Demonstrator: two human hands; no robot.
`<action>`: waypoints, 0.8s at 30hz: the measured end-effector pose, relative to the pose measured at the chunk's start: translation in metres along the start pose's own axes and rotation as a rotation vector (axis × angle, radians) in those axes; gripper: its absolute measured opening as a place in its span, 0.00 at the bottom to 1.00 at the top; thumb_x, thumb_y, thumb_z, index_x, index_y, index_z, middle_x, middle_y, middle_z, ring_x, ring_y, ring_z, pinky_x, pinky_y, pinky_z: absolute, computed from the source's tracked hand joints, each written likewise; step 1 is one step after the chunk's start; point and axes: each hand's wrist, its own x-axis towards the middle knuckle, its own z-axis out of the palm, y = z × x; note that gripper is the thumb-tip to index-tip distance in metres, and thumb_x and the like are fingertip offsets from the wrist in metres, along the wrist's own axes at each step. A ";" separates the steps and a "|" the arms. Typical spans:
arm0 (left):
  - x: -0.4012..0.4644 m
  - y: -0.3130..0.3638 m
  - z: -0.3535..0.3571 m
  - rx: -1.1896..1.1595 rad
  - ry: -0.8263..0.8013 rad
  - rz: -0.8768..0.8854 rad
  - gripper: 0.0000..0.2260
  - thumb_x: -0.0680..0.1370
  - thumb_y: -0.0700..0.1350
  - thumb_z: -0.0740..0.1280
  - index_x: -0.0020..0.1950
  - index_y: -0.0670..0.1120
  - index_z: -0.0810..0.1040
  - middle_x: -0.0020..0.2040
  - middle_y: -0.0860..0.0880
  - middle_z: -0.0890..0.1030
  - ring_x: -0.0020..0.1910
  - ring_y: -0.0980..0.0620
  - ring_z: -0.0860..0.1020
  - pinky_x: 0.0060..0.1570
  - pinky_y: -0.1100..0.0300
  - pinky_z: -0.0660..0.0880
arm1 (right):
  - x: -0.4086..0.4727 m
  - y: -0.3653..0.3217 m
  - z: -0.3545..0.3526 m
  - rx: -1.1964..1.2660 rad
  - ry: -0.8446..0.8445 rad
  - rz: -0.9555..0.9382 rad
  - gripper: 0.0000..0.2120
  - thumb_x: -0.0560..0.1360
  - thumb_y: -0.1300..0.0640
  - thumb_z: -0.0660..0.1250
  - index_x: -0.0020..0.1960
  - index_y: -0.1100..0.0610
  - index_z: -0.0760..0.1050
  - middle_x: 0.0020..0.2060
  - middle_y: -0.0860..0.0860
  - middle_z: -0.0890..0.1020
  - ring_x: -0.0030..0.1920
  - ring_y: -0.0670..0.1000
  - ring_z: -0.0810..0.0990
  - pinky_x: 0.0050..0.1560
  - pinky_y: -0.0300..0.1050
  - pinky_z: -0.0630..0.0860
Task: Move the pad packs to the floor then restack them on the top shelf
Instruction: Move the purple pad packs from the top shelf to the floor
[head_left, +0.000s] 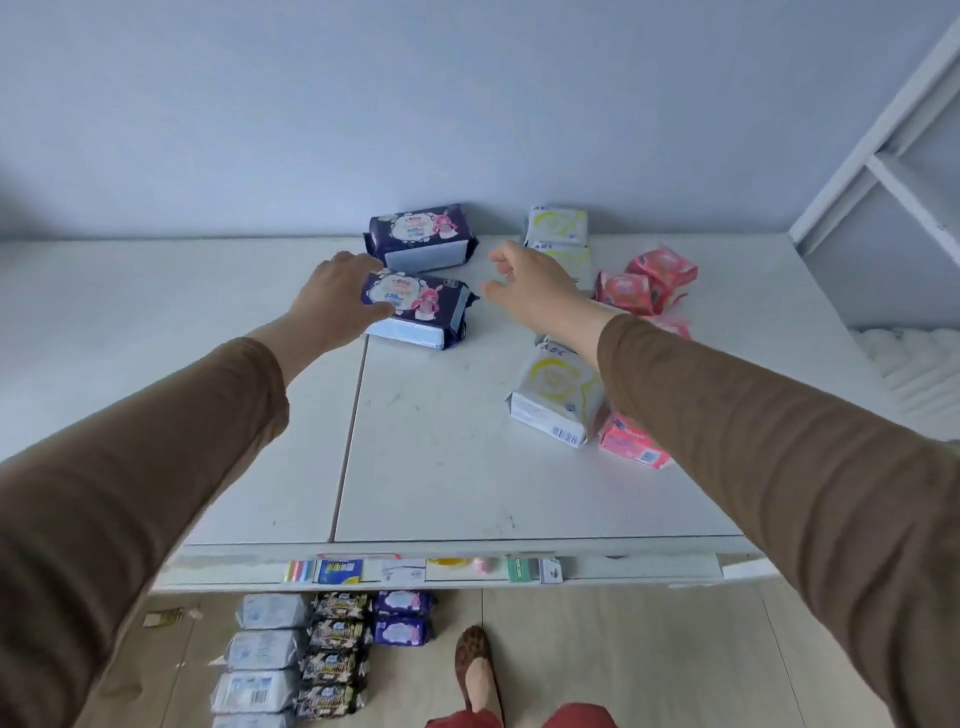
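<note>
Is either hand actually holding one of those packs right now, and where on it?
The left hand grips the nearer dark blue pack by its left end. The right hand holds nothing.

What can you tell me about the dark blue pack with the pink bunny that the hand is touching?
The nearer dark blue pack is a soft, plump plastic packet lying flat on the white shelf top. Its top shows a round white label and a pink bunny-like cartoon; its near side is a pale blue panel. A second pack just like it lies behind it, near the wall. The left hand touches its left end, thumb on top. The right hand hovers near its right end without touching.
</note>
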 end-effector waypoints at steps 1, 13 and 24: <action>0.011 -0.003 0.000 0.000 -0.013 -0.007 0.27 0.75 0.50 0.72 0.72 0.47 0.70 0.67 0.43 0.72 0.66 0.42 0.70 0.64 0.48 0.68 | 0.015 0.000 0.002 0.016 -0.009 0.016 0.23 0.79 0.50 0.65 0.72 0.58 0.68 0.66 0.54 0.76 0.64 0.55 0.75 0.57 0.45 0.69; 0.085 -0.041 0.011 -0.135 -0.364 -0.076 0.33 0.70 0.54 0.77 0.72 0.55 0.69 0.68 0.53 0.69 0.65 0.50 0.70 0.64 0.52 0.70 | 0.173 0.016 0.044 0.445 -0.096 0.336 0.33 0.76 0.40 0.68 0.67 0.65 0.72 0.47 0.50 0.78 0.45 0.50 0.75 0.48 0.46 0.73; 0.082 -0.034 0.001 -0.067 -0.461 -0.054 0.34 0.60 0.58 0.81 0.59 0.59 0.67 0.56 0.57 0.76 0.52 0.49 0.77 0.55 0.48 0.76 | 0.203 0.016 0.074 0.699 -0.230 0.330 0.41 0.65 0.49 0.82 0.71 0.59 0.69 0.65 0.51 0.78 0.61 0.52 0.77 0.64 0.48 0.75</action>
